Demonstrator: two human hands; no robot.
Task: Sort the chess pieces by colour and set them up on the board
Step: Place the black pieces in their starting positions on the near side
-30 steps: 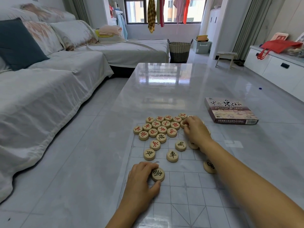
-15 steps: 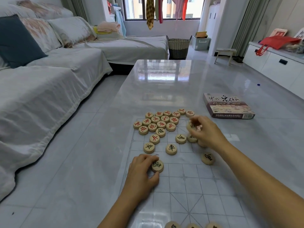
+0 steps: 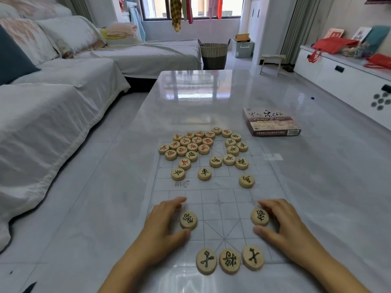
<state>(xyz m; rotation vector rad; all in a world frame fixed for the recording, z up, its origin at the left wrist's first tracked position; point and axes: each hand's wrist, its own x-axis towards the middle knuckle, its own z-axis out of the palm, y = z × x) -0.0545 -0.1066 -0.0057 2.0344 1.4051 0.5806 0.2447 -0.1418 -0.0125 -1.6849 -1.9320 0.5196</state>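
Currently: L hand (image 3: 163,226) pinches left-side black pc (image 3: 188,220), R hand (image 3: 284,226) pinches right-side black pc (image 3: 259,216), both pcs flat on board (image 3: 220,205), near half. Near-edge row (image 3: 229,262): 3 black pcs side by side. Far end: red cluster (image 3: 190,143), loose black pcs (image 3: 232,150) beside it. Game box (image 3: 271,122) on table (image 3: 201,92), far right.

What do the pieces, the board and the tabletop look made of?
Pieces: pale wood, likely, matte, with red or black characters. Board: thin clear plastic sheet, apparently; the table shows through its printed grid. Tabletop: glossy, stone-like or glass-topped; it mirrors the window.
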